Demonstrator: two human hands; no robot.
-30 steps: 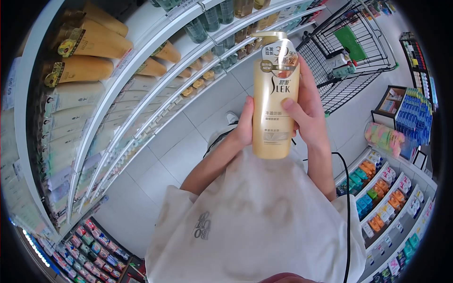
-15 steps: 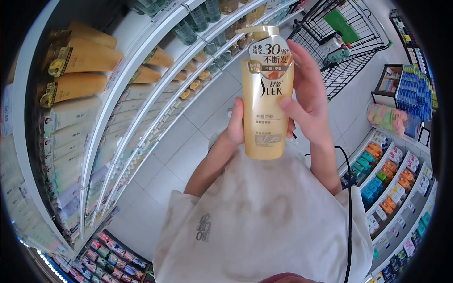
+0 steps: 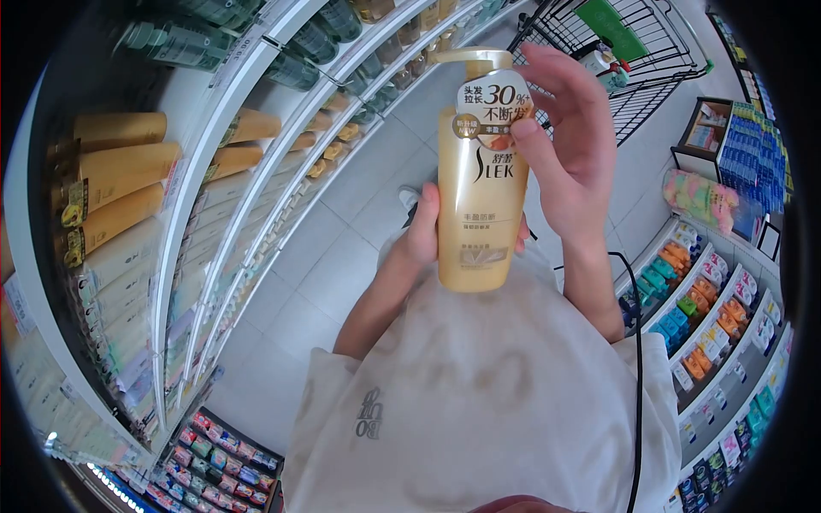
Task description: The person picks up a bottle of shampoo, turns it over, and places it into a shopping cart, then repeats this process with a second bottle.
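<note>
Firmly curled fingers, left hand [image 3: 423, 232] low on gold bottle [image 3: 481, 205], right hand [image 3: 571, 145] high.

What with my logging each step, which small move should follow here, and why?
Probably twist the bottle to show its back: the left hand steadies its lower part, the right hand grips by the neck tag, and the front label faces the camera.
</note>
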